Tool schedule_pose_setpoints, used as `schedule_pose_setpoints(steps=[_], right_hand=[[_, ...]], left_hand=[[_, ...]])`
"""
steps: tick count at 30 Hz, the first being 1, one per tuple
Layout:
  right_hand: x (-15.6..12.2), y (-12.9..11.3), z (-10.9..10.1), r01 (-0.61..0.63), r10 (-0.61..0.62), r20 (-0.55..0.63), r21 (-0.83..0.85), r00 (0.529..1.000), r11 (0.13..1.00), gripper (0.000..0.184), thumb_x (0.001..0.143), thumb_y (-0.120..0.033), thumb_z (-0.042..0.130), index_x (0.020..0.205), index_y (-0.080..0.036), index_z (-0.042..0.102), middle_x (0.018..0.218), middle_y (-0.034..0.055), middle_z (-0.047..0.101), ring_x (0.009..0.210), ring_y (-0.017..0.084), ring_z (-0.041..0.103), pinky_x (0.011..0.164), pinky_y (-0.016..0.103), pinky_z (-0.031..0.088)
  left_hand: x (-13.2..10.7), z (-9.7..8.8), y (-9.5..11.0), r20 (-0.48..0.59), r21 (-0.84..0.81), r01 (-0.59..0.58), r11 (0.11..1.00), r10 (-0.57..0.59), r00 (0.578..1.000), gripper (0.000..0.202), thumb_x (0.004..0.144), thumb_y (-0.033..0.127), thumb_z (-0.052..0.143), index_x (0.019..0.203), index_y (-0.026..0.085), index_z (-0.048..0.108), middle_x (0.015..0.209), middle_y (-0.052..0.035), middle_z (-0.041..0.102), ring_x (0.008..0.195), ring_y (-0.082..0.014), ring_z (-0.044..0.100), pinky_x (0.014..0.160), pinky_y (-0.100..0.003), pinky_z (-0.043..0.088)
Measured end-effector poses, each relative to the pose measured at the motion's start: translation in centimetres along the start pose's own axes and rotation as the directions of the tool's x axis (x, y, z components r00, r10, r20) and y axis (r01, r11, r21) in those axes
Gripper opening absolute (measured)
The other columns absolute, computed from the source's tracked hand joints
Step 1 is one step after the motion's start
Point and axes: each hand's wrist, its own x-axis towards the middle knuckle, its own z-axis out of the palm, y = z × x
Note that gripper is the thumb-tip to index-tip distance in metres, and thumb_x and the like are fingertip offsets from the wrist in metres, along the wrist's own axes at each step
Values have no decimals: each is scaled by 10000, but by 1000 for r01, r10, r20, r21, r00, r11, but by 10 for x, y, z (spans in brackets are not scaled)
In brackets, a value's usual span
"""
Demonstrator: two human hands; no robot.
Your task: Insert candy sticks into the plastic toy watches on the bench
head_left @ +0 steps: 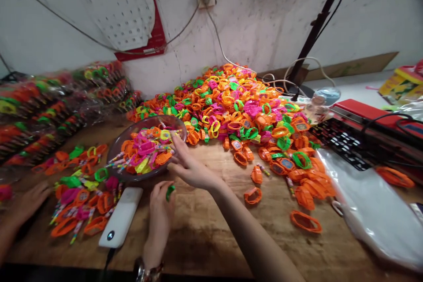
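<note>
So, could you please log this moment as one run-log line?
left hand holding green piece; right hand at edge of bowl; white device beside left hand

It's a workshop — toy watches heap the table

Soft, muted light falls, perhaps from overhead, while the bagged bands leftward blur.

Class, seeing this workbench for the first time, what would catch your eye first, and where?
The heap of orange, green, pink and yellow toy watches across the middle of the wooden table. Next, the dark bowl at its front left, holding bright pieces, the right hand over its right side. Nearer the viewer, the left hand holds a small green piece.
</note>
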Motion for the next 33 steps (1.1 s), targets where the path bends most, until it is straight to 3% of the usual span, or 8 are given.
schedule_pose_setpoints(steps=[3,6,8,14,16,20,27,33], right_hand=[[-9,3,-5,-38,32,73,83,997,996,642,863,-131,471,1469,-279,318,1568,52,209,1462,191,129,1138,427,279],[-55,18,-14,-124,132,-36,181,991,976,516,873,-198,478,1379,-293,452,1503,72,340,1361,203,371,1023,392,437],[-87,29,-19,-188,213,-124,185,969,965,470,873,-248,495,1341,-290,487,1439,87,427,1233,205,509,978,402,470],[-131,48,-18,-373,431,-233,253,872,893,389,819,-362,568,1189,-247,604,1258,107,607,1022,229,630,909,437,504],[-134,51,-16,-421,498,-242,309,833,853,390,797,-390,593,1154,-237,625,1220,108,636,981,237,642,897,449,508],[-145,54,-14,-459,579,-268,398,770,794,416,740,-447,654,1093,-227,655,1180,115,661,930,248,649,856,452,520],[-167,54,-15,-467,667,-268,537,695,702,442,668,-504,730,1019,-241,684,1077,96,687,854,232,666,740,392,542],[-178,60,-12,-454,679,-244,583,693,674,439,672,-505,728,1011,-229,687,1027,90,677,795,197,656,720,355,523]], left_hand=[[15,-7,28,-200,-93,-70,993,50,978,120,830,272,574,907,200,634,972,-74,586,912,-219,613,814,-359,538],[45,-14,38,-527,-117,-114,986,36,849,109,807,253,639,872,169,614,948,-81,541,927,-205,588,832,-347,520],[66,-12,35,-588,-95,-87,992,15,808,101,820,253,622,855,158,618,961,-100,536,962,-220,570,893,-385,492],[59,15,38,-299,-251,62,966,-139,944,224,848,243,561,1021,158,675,1235,-163,556,1286,-308,390,1135,-529,198],[38,28,49,-52,-533,207,820,-276,960,194,802,245,618,968,182,696,1162,-136,610,1222,-284,456,1131,-504,217],[24,56,59,292,-767,453,454,-383,877,192,708,251,685,881,173,662,801,-60,662,770,-190,629,843,-404,501],[67,68,43,280,-928,364,83,-491,825,333,670,354,733,912,146,636,1074,-137,686,957,-207,678,822,-334,501],[95,44,43,160,-984,178,-25,-572,805,228,691,315,755,789,137,653,979,-120,728,1017,-201,669,934,-338,463]])
